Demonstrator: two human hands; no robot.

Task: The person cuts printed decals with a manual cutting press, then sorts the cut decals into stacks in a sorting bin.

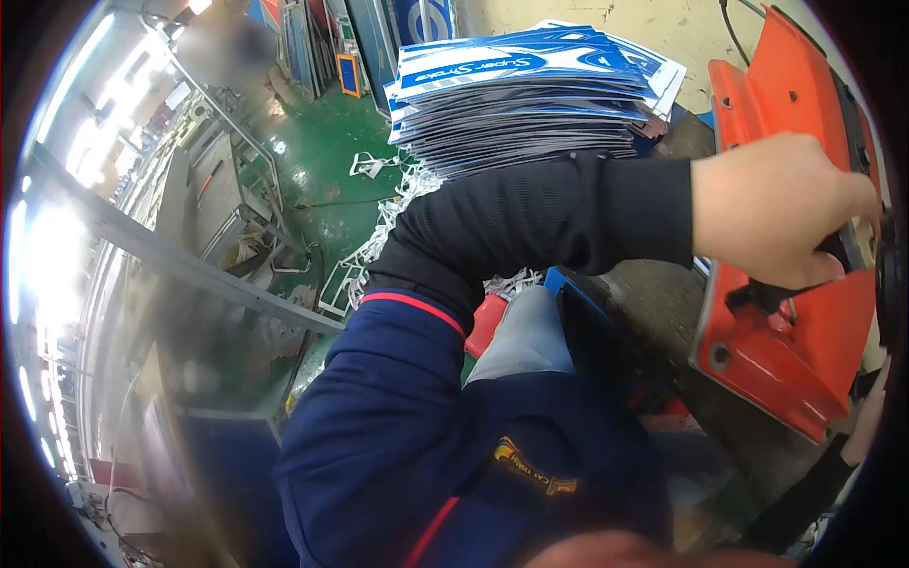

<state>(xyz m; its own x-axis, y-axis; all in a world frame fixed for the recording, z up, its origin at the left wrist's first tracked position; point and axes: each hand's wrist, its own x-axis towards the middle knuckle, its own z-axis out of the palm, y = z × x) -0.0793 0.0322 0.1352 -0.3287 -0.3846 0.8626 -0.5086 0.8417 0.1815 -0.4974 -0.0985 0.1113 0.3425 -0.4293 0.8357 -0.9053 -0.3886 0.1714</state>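
My left hand reaches across to the right, over the orange-red machine. Its fingers are curled closed at the machine's dark middle part; what they grip is hidden behind the hand. A black lever-like part sits just below this hand. Of my right hand, only a bit near the wrist shows at the far right edge, beside the machine, and its fingers are hidden. Behind my left forearm stands a tall stack of blue and white printed sheets, lettered "Super Stroke".
White cut-out scraps lie on the green floor left of the stack. A dark worktop runs under the machine. Farther left are a metal-framed table and a grey rail. Panels lean at the back.
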